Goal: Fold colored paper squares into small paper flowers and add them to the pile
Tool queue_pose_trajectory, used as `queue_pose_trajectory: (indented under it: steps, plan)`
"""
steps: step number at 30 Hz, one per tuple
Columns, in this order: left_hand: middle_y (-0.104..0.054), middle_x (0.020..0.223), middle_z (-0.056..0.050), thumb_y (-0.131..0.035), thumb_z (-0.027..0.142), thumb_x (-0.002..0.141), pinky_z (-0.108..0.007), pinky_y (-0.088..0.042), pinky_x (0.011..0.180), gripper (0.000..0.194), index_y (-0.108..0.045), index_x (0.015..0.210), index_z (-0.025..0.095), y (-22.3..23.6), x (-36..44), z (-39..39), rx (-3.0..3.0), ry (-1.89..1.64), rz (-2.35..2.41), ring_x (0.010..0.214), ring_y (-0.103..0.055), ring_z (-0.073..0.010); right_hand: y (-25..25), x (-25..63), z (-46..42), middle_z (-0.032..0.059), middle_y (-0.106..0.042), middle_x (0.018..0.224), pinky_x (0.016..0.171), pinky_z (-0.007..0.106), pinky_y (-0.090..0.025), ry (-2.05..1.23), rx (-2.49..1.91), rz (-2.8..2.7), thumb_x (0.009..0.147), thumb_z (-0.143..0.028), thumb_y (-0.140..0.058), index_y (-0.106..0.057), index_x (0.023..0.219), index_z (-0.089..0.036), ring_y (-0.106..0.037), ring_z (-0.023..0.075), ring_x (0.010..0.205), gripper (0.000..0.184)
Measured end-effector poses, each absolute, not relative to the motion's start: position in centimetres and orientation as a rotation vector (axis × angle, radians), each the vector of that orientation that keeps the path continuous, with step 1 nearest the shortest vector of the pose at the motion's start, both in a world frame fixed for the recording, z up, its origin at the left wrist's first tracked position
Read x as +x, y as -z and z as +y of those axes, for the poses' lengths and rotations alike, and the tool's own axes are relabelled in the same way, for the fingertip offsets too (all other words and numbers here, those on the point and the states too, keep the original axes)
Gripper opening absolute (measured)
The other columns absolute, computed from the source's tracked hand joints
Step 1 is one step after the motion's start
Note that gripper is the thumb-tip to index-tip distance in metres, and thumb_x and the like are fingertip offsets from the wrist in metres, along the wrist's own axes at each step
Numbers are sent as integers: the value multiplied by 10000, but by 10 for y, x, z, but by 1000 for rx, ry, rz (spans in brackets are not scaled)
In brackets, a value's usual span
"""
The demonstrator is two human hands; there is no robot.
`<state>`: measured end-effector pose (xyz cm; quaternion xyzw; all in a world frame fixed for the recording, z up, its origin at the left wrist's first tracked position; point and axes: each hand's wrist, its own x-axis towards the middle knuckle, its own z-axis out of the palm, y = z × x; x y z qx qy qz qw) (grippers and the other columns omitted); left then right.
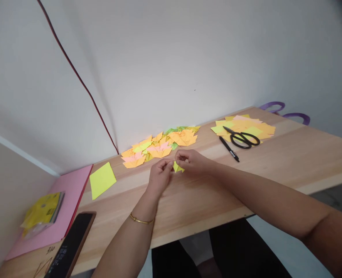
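Between my two hands, above the middle of the wooden table, is a small folded piece of yellow-green paper. My left hand pinches its left edge with thumb and fingertips. My right hand is closed on its right side, fingers curled. Part of the paper is hidden by the fingers. Just beyond my hands, against the wall, lies a heap of folded paper shapes in orange, pink, yellow and green; some carry small drawn marks.
At right, black-handled scissors lie on loose coloured paper sheets, with a black pen beside them. To the left are a yellow-green paper stack, a phone, and a yellow packet on a pink board.
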<state>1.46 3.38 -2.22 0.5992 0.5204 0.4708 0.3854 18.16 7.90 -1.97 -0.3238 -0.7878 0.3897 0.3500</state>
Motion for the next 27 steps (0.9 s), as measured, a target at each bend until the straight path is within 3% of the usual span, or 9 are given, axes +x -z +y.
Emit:
queue_pose_trajectory:
  steps: [10, 15, 21, 27]
  plan:
    - [-576, 593, 10, -572, 233, 712, -217, -357, 554, 111, -617, 626, 179, 23, 21, 30, 1749, -1164, 1449, 569, -490, -112, 26, 179, 77, -46, -431, 585, 518, 202, -288, -870, -747, -2123, 667, -145, -490, -428, 603, -176, -379, 79, 558, 94]
    - [-591, 604, 7, -589, 319, 741, -221, -390, 575, 167, -628, 691, 165, 24, 19, 32, 1538, -1139, 1352, 582, -526, -114, 24, 178, 76, -47, -429, 586, 508, 200, -284, -938, -792, -2070, 688, -157, -456, -425, 618, -178, -369, 80, 551, 79]
    - [-607, 609, 1, -640, 369, 720, -232, -417, 609, 212, -638, 718, 157, 30, 15, 37, 1334, -1191, 1229, 576, -547, -105, 24, 180, 81, -26, -491, 664, 567, 215, -340, -1004, -816, -2049, 719, -139, -424, -495, 693, -178, -432, 99, 615, 85]
    - [-582, 544, 4, -677, 349, 670, -217, -387, 548, 220, -624, 676, 136, 31, 13, 42, 1197, -1278, 1283, 517, -516, -97, 20, 186, 87, 22, -565, 846, 644, 242, -398, -1098, -693, -1980, 761, -177, -472, -552, 909, -187, -495, 122, 720, 168]
